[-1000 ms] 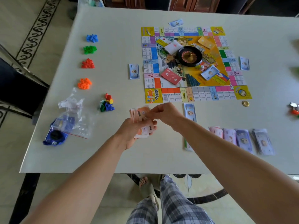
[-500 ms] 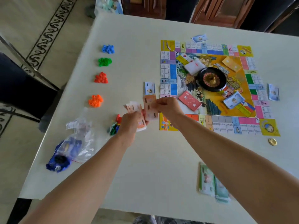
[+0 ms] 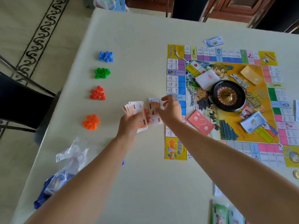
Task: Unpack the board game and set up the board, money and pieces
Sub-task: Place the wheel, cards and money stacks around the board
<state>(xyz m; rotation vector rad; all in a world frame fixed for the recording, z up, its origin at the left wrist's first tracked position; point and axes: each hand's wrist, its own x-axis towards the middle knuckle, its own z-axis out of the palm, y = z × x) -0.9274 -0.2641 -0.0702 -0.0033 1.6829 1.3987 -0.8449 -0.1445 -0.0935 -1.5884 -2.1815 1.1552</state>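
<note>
The game board (image 3: 176, 147) lies open on the right half of the table, with a black roulette wheel (image 3: 229, 95), a red card deck (image 3: 200, 122) and other card stacks on it. My left hand (image 3: 131, 123) grips a fanned stack of orange banknotes (image 3: 135, 108) just left of the board. My right hand (image 3: 169, 110) pinches a single orange note (image 3: 153, 113) beside that stack, over a blue note lying by the board's left edge. Blue (image 3: 106, 56), green (image 3: 102, 72), red (image 3: 97, 93) and orange (image 3: 91, 122) piles of pieces line the table's left side.
A crumpled clear plastic bag (image 3: 72, 157) with a blue item (image 3: 48, 189) lies near the table's front left edge. Green notes (image 3: 221, 212) lie at the bottom right, a gold coin (image 3: 296, 174) at the right edge. A dark chair (image 3: 19, 101) stands left of the table.
The view has swung left and closer to the table. Both hands moved forward and left with the orange notes, from the table's front edge to beside the board's left edge.
</note>
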